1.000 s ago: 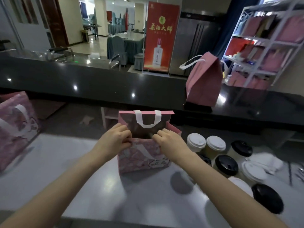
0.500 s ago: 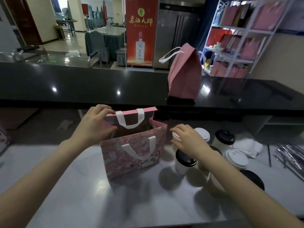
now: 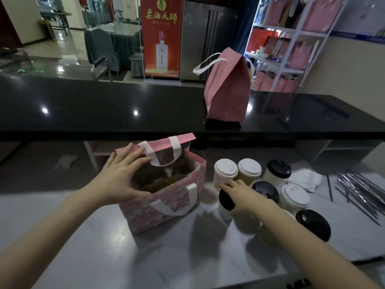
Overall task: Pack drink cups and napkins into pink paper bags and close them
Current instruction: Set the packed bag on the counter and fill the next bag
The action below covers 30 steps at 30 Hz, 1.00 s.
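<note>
The pale surface (image 3: pixel 104 236) carries everything in play, with a dark counter (image 3: pixel 104 105) behind it where a plain pink bag (image 3: pixel 228 90) stands with its top folded shut, which looks like a finished one. Nearer, the patterned pink bag (image 3: pixel 166 201) stands upright and open; its inside is dim, and no cup shows in it, so this packing seems barely begun. To its right is a cluster of lidded cups (image 3: pixel 270 184), white napkins (image 3: pixel 304 179) beyond them, all still to go in. The left hand (image 3: pixel 123 180) has a spread grip on the bag's left rim, holding the mouth wide. The right hand (image 3: pixel 243 197) curls its grip over a black-lidded cup (image 3: pixel 226 202), not yet lifted
</note>
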### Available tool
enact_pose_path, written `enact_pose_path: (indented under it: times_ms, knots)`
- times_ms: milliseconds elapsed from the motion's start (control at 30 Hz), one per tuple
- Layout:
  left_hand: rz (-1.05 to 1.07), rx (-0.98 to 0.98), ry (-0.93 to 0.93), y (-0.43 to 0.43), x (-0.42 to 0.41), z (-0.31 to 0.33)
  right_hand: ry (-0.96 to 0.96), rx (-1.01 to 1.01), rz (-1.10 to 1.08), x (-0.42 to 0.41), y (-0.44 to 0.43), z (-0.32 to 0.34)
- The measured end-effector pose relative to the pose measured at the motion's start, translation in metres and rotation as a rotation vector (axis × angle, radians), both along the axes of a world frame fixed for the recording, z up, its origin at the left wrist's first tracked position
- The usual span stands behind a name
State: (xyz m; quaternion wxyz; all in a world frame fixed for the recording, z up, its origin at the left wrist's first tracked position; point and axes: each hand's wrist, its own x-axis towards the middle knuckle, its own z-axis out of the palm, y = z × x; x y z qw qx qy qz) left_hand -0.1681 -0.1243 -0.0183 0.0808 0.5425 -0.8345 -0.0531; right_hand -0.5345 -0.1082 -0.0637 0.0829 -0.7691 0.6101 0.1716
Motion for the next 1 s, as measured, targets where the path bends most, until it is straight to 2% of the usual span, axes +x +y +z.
enact_pose_path:
  times_ms: [167,267,400,500,600,767,1000]
  knots:
    - [-0.012,-0.019,-0.036,0.006,-0.014,-0.003,-0.132,-0.071,-0.033,0.004,0.013,0.034]
    - [-0.003,-0.023,-0.068,0.008,-0.018,-0.004,-0.178,-0.185,-0.035,0.005,0.021,0.088]
    - [0.007,-0.031,-0.098,0.014,-0.022,-0.005,-0.229,-0.444,0.049,0.021,0.035,0.177]
    - [0.001,-0.027,-0.101,0.017,-0.025,-0.004,-0.326,-0.513,0.158,0.051,0.04,0.21]
    - [-0.019,-0.047,-0.094,0.022,-0.026,-0.003,-0.339,-0.454,0.254,0.092,0.033,0.201]
    - [-0.036,-0.087,-0.084,0.027,-0.022,-0.001,-0.28,-0.294,0.345,0.142,0.014,0.141]
    - [-0.053,-0.212,-0.181,0.038,-0.013,0.004,-0.228,-0.218,0.34,0.149,0.006,0.077]
